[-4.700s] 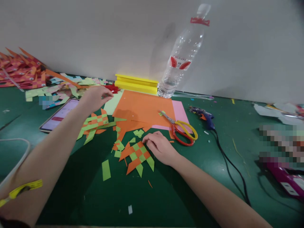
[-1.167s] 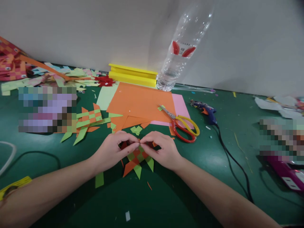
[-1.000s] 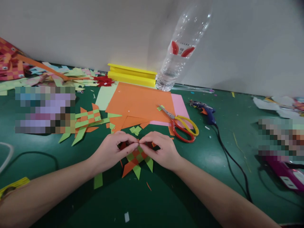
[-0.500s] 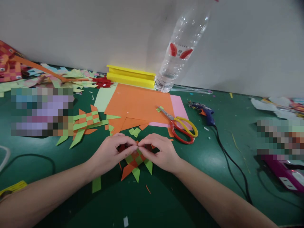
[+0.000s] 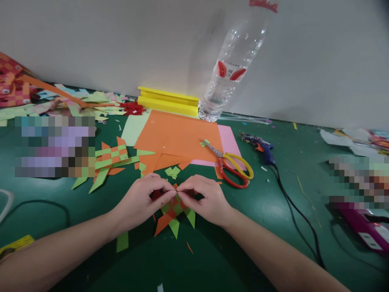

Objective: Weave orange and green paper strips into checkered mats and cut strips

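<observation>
My left hand (image 5: pixel 142 202) and my right hand (image 5: pixel 206 198) meet at the fingertips, each closed in a pinch. What sits between the tips is too small to make out. Just below them, a woven paper fish (image 5: pixel 174 209) in orange and green shows its checkered body and pointed strips, partly covered by my fingers. A finished-looking woven fish (image 5: pixel 114 154) in the same colours lies to the left. Small green paper cuttings (image 5: pixel 173 172) rest beyond my fingertips. Scissors (image 5: pixel 234 166) with a red and a yellow handle lie beyond my right hand.
Orange paper sheets (image 5: pixel 179 132) lie ahead, under the scissors' blades. A tall plastic bottle (image 5: pixel 226 75) stands against the wall beside a folded yellow strip (image 5: pixel 168 101). On the right are a corded blue glue gun (image 5: pixel 266 152) and a magenta power strip (image 5: pixel 361 225). Paper scraps (image 5: pixel 88 97) pile up at back left.
The whole view has shifted slightly, so everything sits a little lower. Both hands keep their pinch over the woven fish with hardly any movement.
</observation>
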A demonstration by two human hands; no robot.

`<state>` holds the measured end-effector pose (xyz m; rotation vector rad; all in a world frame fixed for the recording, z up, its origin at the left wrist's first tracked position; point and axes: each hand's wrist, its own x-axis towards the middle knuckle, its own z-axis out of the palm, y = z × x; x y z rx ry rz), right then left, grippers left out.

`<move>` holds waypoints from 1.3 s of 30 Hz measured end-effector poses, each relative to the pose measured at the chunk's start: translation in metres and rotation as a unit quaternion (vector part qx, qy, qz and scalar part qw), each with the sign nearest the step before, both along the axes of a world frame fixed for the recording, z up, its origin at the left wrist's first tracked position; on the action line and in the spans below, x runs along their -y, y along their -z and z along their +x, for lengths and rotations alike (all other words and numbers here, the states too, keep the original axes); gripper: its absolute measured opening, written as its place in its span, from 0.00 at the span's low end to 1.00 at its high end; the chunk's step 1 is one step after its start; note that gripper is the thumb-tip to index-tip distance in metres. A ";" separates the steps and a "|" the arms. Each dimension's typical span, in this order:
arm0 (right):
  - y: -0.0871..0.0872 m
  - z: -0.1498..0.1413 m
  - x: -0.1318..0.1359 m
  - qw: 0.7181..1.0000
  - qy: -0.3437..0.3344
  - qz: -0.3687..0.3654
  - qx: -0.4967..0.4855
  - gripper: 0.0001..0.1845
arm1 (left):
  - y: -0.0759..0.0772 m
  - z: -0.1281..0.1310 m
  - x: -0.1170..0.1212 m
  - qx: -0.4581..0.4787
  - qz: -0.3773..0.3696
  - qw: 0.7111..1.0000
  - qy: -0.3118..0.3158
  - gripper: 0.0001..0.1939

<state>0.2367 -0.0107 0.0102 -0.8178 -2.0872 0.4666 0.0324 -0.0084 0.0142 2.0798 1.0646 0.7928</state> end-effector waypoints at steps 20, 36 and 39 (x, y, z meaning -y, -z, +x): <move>0.001 -0.001 0.000 1.000 0.005 -0.001 -0.004 0.04 | 0.002 0.001 -0.002 0.010 -0.009 1.000 0.015 0.12; -0.001 0.002 -0.001 0.998 -0.029 -0.052 -0.034 0.05 | 0.002 -0.001 -0.003 0.038 -0.074 0.997 0.001 0.10; -0.002 0.002 -0.001 0.996 -0.042 -0.062 -0.048 0.05 | -0.001 -0.001 -0.004 0.040 -0.087 0.995 0.008 0.11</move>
